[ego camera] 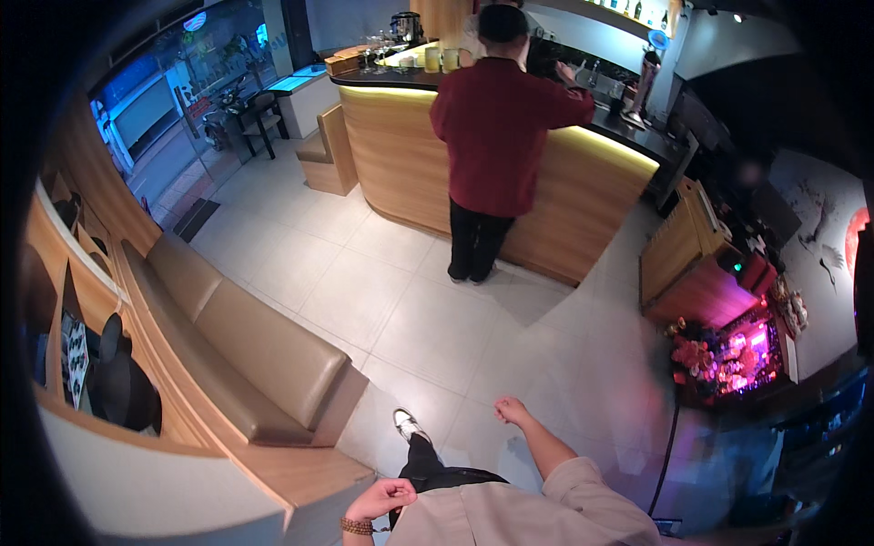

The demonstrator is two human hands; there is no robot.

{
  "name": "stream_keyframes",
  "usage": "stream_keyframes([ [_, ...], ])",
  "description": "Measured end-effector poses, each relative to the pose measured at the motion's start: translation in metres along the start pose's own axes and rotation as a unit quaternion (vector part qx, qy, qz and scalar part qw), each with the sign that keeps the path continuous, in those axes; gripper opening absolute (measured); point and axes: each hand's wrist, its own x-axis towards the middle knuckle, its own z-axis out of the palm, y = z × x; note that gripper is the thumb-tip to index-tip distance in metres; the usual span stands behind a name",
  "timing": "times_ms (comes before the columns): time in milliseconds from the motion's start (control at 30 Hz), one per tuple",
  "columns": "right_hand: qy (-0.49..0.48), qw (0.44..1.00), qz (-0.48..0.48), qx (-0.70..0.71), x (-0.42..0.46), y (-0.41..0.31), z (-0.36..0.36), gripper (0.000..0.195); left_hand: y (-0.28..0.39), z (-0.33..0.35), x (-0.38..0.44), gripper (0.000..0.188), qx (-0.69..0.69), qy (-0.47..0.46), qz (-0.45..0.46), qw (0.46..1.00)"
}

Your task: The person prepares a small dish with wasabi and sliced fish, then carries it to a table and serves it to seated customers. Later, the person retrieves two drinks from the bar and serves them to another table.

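Note:
My left hand (384, 499), a beaded bracelet (356, 525) at its wrist, is curled against the side of my beige shirt (464, 515); whether it grips the cloth cannot be told. Out in front of my body, above the tiled floor (423, 321), is my right hand (511, 410), its fingers curled in, with no object visible in it. One white shoe (410, 423) of mine shows on the tiles. Ahead, a person in a dark red top (491, 136) stands with their back to me at a curved wooden bar counter (396, 150).
A tan padded bench (266, 348) runs along the left wall. Glasses (431, 59) and a metal pot (406, 27) stand on the counter, with another person partly hidden behind it. At right are a wooden cabinet (683, 239), a pink-lit altar (744, 355) and a dark cable (666, 464).

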Motion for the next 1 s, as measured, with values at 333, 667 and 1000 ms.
stream_keyframes([
  [333, -0.084, 0.958, 0.226, -0.155, 0.042, -0.016, 0.01, 0.043, 0.159, -0.193, 0.093, 0.019, 0.202, -0.048, 0.063, 0.976],
  [667, -0.136, 0.941, 0.281, -0.133, 0.201, -0.144, 0.031, 0.056, 0.242, -0.314, 0.209, 0.027, 0.208, 0.044, 0.107, 0.971],
  [1000, -0.177, 0.895, -0.143, -0.383, 0.41, -0.403, 0.065, 0.055, 0.375, -0.39, 0.326, 0.041, 0.026, 0.139, 0.125, 0.982],
])
